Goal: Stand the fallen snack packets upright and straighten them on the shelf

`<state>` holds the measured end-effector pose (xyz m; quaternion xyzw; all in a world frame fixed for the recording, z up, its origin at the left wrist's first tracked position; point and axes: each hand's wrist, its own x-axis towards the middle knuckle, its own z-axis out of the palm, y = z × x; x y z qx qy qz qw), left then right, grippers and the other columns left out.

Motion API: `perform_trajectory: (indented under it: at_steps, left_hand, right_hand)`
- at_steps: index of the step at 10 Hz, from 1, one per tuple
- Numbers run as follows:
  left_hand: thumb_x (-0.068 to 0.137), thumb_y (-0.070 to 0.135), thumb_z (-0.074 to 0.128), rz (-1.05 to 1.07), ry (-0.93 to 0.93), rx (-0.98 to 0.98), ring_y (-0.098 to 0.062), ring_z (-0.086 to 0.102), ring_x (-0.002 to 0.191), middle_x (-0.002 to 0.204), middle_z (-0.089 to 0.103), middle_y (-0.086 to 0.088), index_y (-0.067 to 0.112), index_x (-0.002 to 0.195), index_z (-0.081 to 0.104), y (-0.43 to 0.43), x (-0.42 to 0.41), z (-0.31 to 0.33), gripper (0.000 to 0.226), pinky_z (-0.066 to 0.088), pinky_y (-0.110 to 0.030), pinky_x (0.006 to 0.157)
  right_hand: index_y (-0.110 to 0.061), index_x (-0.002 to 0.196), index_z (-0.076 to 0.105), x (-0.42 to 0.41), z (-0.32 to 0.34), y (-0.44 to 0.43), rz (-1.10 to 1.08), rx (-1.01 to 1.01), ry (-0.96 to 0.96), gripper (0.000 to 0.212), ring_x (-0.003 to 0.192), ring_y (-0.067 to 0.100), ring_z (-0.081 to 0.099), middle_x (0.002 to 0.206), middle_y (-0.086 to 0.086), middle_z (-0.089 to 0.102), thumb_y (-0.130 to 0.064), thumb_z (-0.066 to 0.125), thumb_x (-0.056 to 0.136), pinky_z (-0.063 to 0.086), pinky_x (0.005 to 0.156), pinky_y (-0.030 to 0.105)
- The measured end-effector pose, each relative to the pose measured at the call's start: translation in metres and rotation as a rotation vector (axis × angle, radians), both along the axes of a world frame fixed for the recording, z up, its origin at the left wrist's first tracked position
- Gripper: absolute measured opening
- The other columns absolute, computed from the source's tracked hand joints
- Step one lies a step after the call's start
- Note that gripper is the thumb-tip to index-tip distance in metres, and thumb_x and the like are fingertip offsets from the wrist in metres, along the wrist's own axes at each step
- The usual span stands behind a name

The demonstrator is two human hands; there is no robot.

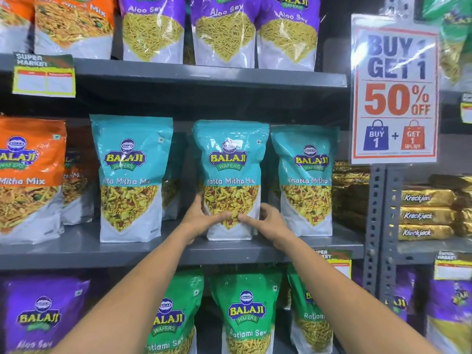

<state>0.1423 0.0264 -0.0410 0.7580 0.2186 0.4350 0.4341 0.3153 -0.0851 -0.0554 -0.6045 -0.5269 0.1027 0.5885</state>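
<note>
Three teal Khatta Mitha Mix packets stand upright on the grey middle shelf (158, 251). The middle teal packet (231, 164) is held at its lower part from both sides. My left hand (201, 217) grips its lower left edge, thumb across the clear window. My right hand (267, 221) grips the lower right edge, thumb touching the front. The left teal packet (130, 175) and the right teal packet (305, 180) stand on either side, untouched. More teal packets stand behind them, mostly hidden.
Orange Mitha Mix packets (28, 175) stand at the left of the same shelf. Purple Aloo Sev packets (222, 31) fill the shelf above, green Ratlami Sev packets (245, 315) the one below. A 50% off sign (394, 90) hangs at right, with gold Krackjack packs (424, 215) beyond.
</note>
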Motion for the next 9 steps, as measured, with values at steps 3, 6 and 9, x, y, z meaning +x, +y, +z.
perform_trajectory:
  at_steps: [3, 6, 9]
  left_hand:
    - [0.033, 0.059, 0.084, 0.019, 0.0, 0.022, -0.013, 0.049, 0.113, 0.124, 0.052, 0.006, 0.026, 0.139, 0.029, 0.002, 0.003, -0.001, 0.124, 0.039, -0.029, 0.097]
    - [0.038, 0.058, 0.084, 0.005, 0.058, -0.003, -0.016, 0.049, 0.117, 0.129, 0.052, 0.002, 0.023, 0.138, 0.03, -0.002, 0.0, -0.005, 0.119, 0.039, -0.035, 0.104]
    - [0.063, 0.058, 0.075, 0.237, 0.159, 0.244, -0.023, 0.047, 0.125, 0.138, 0.048, -0.005, 0.016, 0.135, 0.033, -0.017, -0.019, -0.005, 0.094, 0.039, -0.034, 0.101]
  right_hand:
    - [-0.022, 0.1, 0.062, 0.0, -0.001, -0.002, 0.011, 0.002, 0.029, 0.056, 0.088, 0.006, 0.066, 0.096, -0.01, 0.07, -0.052, 0.083, 0.057, 0.05, 0.064, 0.013]
    - [-0.03, 0.101, 0.059, -0.004, 0.0, -0.006, -0.018, -0.027, -0.02, 0.063, 0.088, -0.004, 0.062, 0.095, -0.02, 0.066, -0.064, 0.079, 0.052, 0.045, 0.055, 0.003]
    - [-0.028, 0.116, 0.049, -0.004, -0.002, -0.014, -0.196, 0.045, -0.13, 0.066, 0.1, 0.003, 0.051, 0.112, -0.011, 0.053, -0.062, 0.073, 0.065, 0.042, 0.086, 0.021]
